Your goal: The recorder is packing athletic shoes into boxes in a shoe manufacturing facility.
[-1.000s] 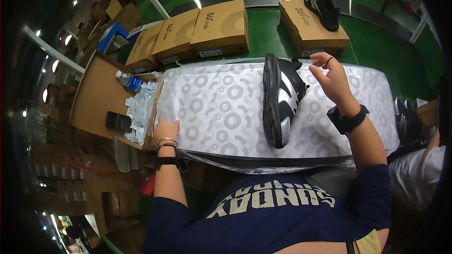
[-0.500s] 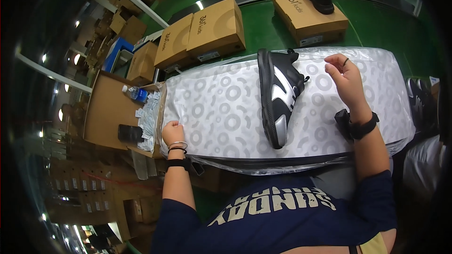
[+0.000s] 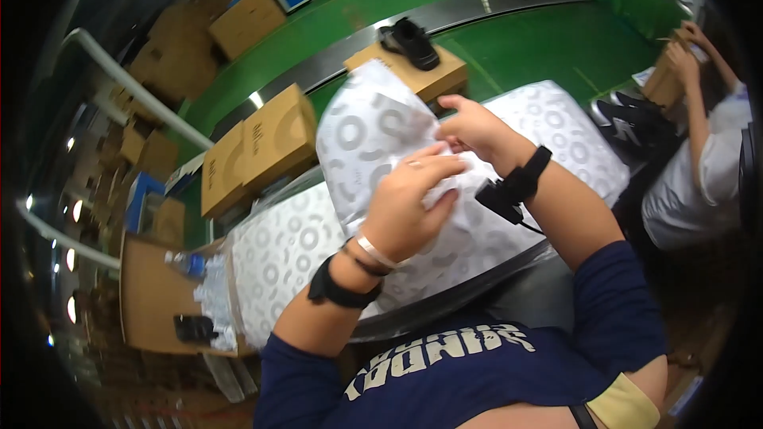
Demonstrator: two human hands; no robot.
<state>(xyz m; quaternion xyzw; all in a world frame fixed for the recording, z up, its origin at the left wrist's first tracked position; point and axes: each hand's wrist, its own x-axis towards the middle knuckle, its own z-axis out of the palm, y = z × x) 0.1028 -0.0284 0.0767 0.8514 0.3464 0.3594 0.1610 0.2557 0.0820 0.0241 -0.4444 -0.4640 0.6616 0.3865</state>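
Note:
A sheet of white wrapping paper (image 3: pixel 362 131) with grey rings stands lifted and folded over above the padded stack of the same paper. My left hand (image 3: pixel 409 202) is bent around the folded sheet, its thumb apart from the fingers. Close beyond it, my right hand (image 3: pixel 481 135) has its fingers curled at the paper, with the thumb raised. Both hands meet near the middle of the sheet. The black and white shoe seen earlier is out of sight; whether it lies inside the paper I cannot tell.
A black shoe (image 3: pixel 409 44) rests on a brown shoe box (image 3: pixel 441 71) at the back. More boxes (image 3: pixel 278 131) stand left of it. An open carton (image 3: pixel 151 294) with a bottle (image 3: pixel 187 262) and small packets is at left. A co-worker (image 3: pixel 699 151) holds a box at right, near other shoes (image 3: pixel 632 123).
The paper has been lifted and folded up, and the shoe is no longer visible. My left hand moved right and my right hand moved left to meet. The view has shifted; a co-worker now shows.

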